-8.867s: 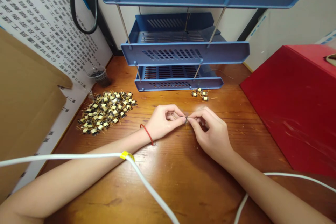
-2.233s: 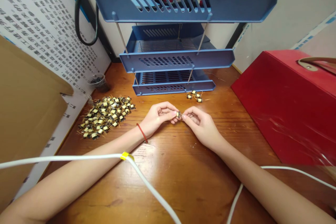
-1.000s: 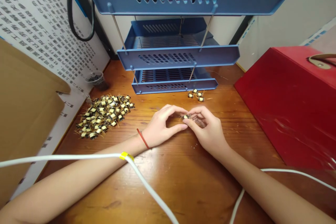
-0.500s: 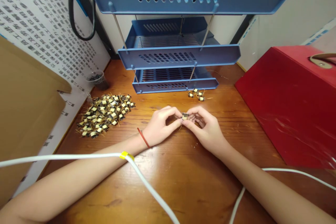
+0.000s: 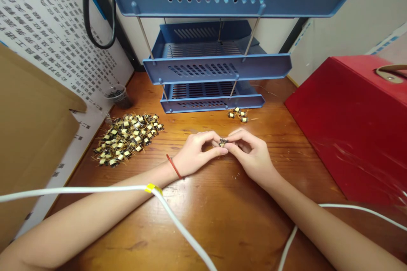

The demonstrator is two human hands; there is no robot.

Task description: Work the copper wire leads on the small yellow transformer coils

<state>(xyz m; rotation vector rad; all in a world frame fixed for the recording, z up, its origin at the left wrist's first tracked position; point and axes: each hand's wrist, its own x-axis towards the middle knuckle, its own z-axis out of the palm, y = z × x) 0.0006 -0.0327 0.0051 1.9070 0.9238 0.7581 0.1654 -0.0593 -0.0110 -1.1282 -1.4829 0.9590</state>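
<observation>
Between the fingertips of both hands is a small transformer (image 5: 223, 142), black with pins and partly covered by the fingers. My left hand (image 5: 199, 151) pinches it from the left, thumb stretched along its near side. From the right, my right hand (image 5: 249, 152) grips it between thumb and forefinger, the other fingers curled behind. Beyond the hands, several like transformers (image 5: 243, 114) with yellow tape and thin copper wires lie in a little group. To the left is a large pile of transformers (image 5: 129, 137) of the same sort.
A blue tiered tray rack (image 5: 216, 67) stands at the back. A clear cup (image 5: 117, 95) of dark bits is behind the pile. On the right is a red box (image 5: 352, 123). A white cable (image 5: 181, 224) crosses over my left forearm; cardboard (image 5: 34, 135) stands at left.
The fingers have shifted slightly on the transformer, and it has turned a little. My left thumb now reaches further right under it. The pile and the small group stay put.
</observation>
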